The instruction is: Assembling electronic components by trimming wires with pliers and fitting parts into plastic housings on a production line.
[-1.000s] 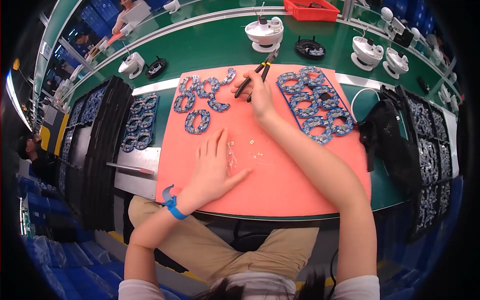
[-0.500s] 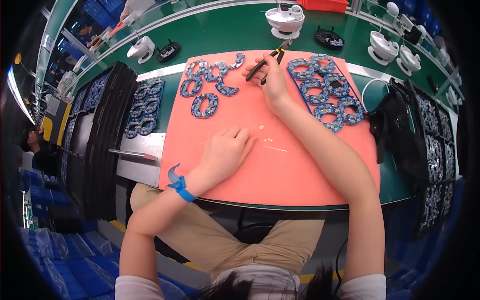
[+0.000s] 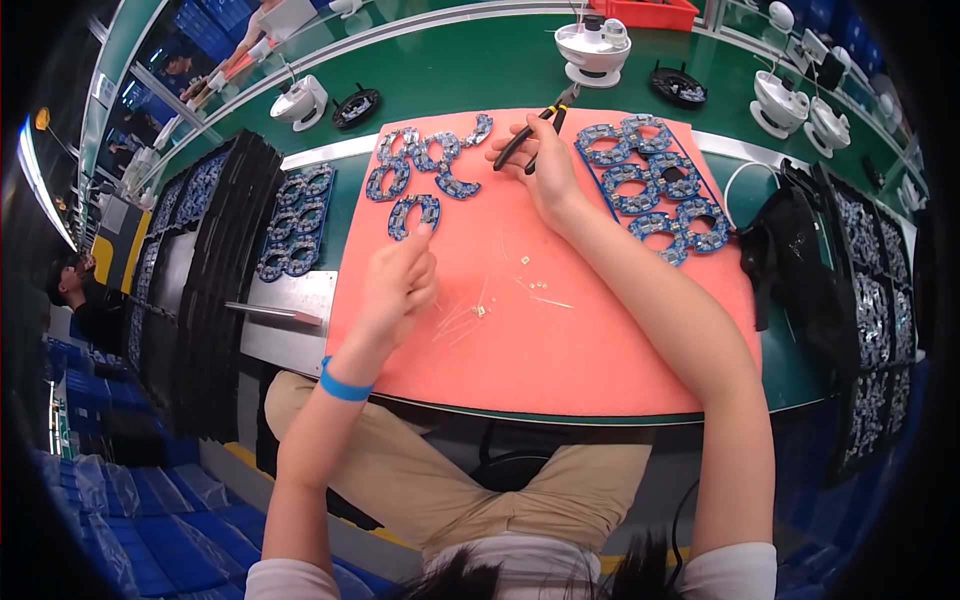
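Note:
My left hand (image 3: 400,280) has its fingers curled in, with the fingertips at the lower edge of a single blue ring-shaped circuit board (image 3: 430,212) on the pink mat (image 3: 590,350). Part of that grip is hidden behind the hand. Above that ring, joined blue ring boards (image 3: 390,180) and a curved broken piece (image 3: 482,130) lie on the mat. Cutting pliers (image 3: 517,147) with black and yellow handles rest in my right hand (image 3: 545,170), jaws pointing away from me. A panel of joined ring boards (image 3: 630,187) lies to the right of this hand.
Tiny pale parts (image 3: 525,260) and thin clear strips (image 3: 460,322) lie mid-mat. Another board panel (image 3: 295,220) and a metal plate (image 3: 285,335) are at left. Black tray stacks (image 3: 200,290) flank the bench. White round-based devices (image 3: 593,50) stand at the back.
My left hand has moved up and left from mid-mat to the single ring board, uncovering small parts and clear strips. My right hand keeps the pliers in nearly the same place.

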A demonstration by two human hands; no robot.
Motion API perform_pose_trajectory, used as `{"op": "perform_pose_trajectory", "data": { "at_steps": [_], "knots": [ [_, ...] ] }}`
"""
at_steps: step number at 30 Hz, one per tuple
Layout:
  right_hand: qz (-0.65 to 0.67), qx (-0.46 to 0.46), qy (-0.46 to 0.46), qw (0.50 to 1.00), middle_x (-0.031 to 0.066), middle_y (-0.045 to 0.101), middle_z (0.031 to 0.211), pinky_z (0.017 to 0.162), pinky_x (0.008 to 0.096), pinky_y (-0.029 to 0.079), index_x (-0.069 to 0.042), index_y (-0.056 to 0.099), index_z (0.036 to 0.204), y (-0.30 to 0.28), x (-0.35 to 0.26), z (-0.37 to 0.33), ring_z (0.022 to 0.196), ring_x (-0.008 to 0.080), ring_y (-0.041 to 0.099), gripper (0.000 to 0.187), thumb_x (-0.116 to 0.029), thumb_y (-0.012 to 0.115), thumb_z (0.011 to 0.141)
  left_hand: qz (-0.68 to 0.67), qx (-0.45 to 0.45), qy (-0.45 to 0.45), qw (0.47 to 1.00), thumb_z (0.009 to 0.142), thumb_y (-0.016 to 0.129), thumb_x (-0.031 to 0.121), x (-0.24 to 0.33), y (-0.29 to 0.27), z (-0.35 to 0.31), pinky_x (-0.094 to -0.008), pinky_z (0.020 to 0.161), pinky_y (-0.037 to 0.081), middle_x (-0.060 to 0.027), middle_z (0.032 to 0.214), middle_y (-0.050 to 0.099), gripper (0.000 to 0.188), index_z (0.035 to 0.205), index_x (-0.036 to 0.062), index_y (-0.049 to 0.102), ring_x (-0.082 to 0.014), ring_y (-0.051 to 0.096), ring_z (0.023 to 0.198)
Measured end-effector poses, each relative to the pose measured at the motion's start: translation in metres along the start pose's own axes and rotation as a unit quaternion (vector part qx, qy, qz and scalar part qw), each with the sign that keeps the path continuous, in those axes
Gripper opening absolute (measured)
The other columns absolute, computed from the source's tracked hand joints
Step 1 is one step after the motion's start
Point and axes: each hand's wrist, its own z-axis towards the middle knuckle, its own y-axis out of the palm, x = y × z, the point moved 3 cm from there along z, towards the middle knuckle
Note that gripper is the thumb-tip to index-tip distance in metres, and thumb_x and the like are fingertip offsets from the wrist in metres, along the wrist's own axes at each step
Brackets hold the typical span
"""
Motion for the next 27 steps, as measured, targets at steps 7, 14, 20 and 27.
{"op": "perform_pose_trajectory", "data": {
  "at_steps": [7, 14, 20, 27],
  "knots": [
    [-0.017, -0.003, -0.008, 1.0, 0.0183, 0.063, 0.097, 0.084, 0.037, 0.05, 0.001, 0.045, 0.111, -0.008, -0.005, -0.004, 0.092, 0.0272, 0.066, 0.043, -0.04, 0.042, 0.098, -0.126, -0.355, -0.316, 0.871, 0.104, 0.042, 0.029, -0.042, 0.045, -0.122, -0.0229, 0.042, 0.016, 0.0079, 0.052, 0.022, 0.055, 0.053, 0.0165, 0.024, -0.0059, 0.022, 0.045],
    [-0.042, -0.025, -0.014, 0.999, 0.0204, 0.062, 0.098, 0.086, 0.039, 0.05, 0.003, 0.043, 0.111, -0.002, 0.001, 0.006, 0.094, 0.0296, 0.065, 0.043, -0.038, 0.041, 0.098, -0.619, 0.044, -0.418, 0.663, 0.1, 0.045, 0.032, -0.246, 0.02, -0.1, -0.0394, 0.102, 0.045, -0.012, 0.128, 0.056, 0.04, 0.128, 0.0044, 0.05, -0.0243, 0.054, 0.118],
    [-0.001, -0.008, -0.004, 1.0, 0.018, 0.064, 0.094, 0.088, 0.04, 0.049, 0.0, 0.046, 0.107, 0.0, -0.006, 0.007, 0.092, 0.0301, 0.066, 0.037, -0.036, 0.042, 0.098, -0.434, -0.018, -0.285, 0.854, 0.1, 0.043, 0.036, -0.222, 0.044, -0.063, -0.0396, 0.099, 0.046, -0.008, 0.127, 0.057, 0.04, 0.128, 0.0077, 0.051, -0.0234, 0.055, 0.115],
    [-0.028, -0.037, 0.04, 0.998, 0.0091, 0.063, 0.085, 0.078, 0.0366, 0.051, -0.005, 0.05, 0.102, -0.003, -0.004, 0.004, 0.083, 0.0226, 0.065, 0.025, -0.025, 0.054, 0.089, -0.406, -0.022, -0.257, 0.877, 0.099, 0.044, 0.037, -0.225, 0.021, -0.071, -0.0397, 0.098, 0.046, -0.0065, 0.126, 0.057, 0.039, 0.126, 0.0094, 0.051, -0.0228, 0.056, 0.114]
  ]
}}
